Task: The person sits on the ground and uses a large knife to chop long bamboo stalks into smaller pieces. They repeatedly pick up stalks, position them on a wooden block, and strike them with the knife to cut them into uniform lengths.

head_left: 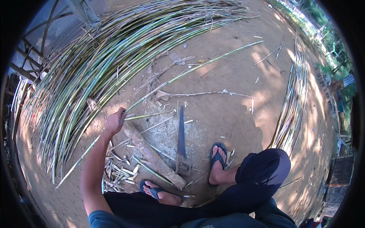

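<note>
one cane [190, 70] (slender) — in left hand [115, 121]

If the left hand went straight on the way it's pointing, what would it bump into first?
Holding the long cane, the left hand points away from the body, so probably the near edge of the big pile of canes. Depth is unclear, so it might pass above.

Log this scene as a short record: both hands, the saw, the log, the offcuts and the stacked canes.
Left hand: closed around a long green cane
Right hand: not in view
Saw: unheld, blade pointing away from the person
Log: left of the saw
Offcuts: scattered left of the log
Large cane pile: upper left
Smaller cane bundle: right
</note>
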Motion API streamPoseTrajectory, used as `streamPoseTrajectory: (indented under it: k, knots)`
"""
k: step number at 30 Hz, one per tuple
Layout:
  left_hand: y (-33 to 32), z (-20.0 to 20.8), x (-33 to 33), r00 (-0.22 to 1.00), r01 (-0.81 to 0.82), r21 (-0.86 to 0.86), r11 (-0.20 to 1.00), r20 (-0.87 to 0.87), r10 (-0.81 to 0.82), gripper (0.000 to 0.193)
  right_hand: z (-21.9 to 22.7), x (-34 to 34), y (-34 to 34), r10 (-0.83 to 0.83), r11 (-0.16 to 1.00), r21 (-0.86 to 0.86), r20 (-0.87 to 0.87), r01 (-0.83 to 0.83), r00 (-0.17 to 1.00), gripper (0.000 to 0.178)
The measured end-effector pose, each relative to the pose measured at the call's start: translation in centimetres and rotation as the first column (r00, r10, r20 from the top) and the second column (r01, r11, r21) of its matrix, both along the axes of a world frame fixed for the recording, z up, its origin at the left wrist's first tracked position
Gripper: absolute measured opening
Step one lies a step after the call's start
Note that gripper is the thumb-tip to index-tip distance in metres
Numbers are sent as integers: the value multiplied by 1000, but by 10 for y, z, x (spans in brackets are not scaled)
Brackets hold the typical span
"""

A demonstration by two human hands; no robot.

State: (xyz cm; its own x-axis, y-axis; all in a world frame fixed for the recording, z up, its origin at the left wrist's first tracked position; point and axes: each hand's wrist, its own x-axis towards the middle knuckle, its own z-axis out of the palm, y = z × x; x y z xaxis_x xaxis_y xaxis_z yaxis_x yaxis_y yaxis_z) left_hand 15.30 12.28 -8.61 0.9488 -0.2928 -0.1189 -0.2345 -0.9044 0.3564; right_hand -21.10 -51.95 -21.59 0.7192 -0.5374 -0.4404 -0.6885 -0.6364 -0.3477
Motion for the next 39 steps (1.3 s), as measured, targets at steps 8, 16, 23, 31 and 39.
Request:
streamPoseTrajectory:
  k: [8,16,23,31,39]
  knots:
    - [-130,153,-61,951,-3,-52,999,308,19,25,246,146,-49,57,972,141,628,-186,776,33]
    - [-210,203,-149,810,140,143,980,553,-196,20,350,276,151,170,439,880,117,-182,978,58]
    - [-165,179,-176,800,15,181,983,588,-120,13,248,351,208,-245,397,915,183,-74,952,21]
    - [-33,156,-206,907,-262,171,950,380,182,26,171,443,46,-454,369,919,307,-137,836,22]
    - [78,164,-206,853,-495,267,827,329,405,22,156,470,-125,-736,446,895,353,23,578,16]
